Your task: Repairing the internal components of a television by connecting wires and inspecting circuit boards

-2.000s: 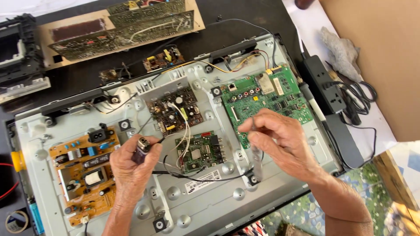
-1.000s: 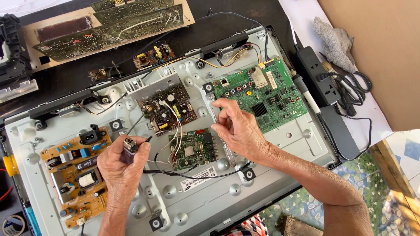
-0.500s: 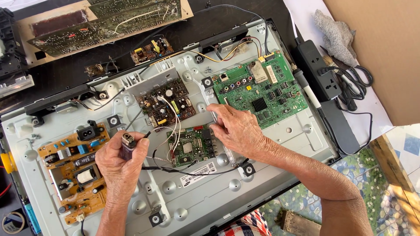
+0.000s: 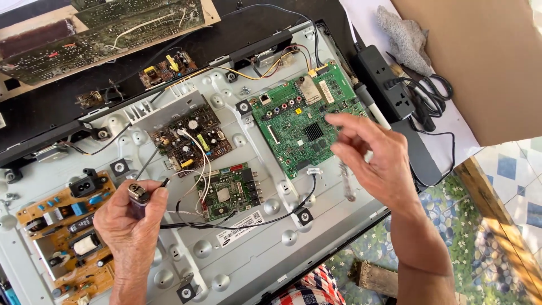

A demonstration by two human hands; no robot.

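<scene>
My left hand (image 4: 132,223) grips a small purple lighter with a metal top (image 4: 137,197), low on the grey metal television back panel (image 4: 248,257), beside the small green circuit board (image 4: 228,192). My right hand (image 4: 375,155) hovers empty, fingers loosely curled, over the large green main board's (image 4: 302,127) right edge, near the panel rim.

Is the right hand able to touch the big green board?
Probably yes. The right hand hovers open just above the big green board, and nothing lies between them; the left hand holds a lighter elsewhere.

Bare metal chassis (image 4: 237,265) below boards; loose wires (image 4: 186,169) between.
</scene>
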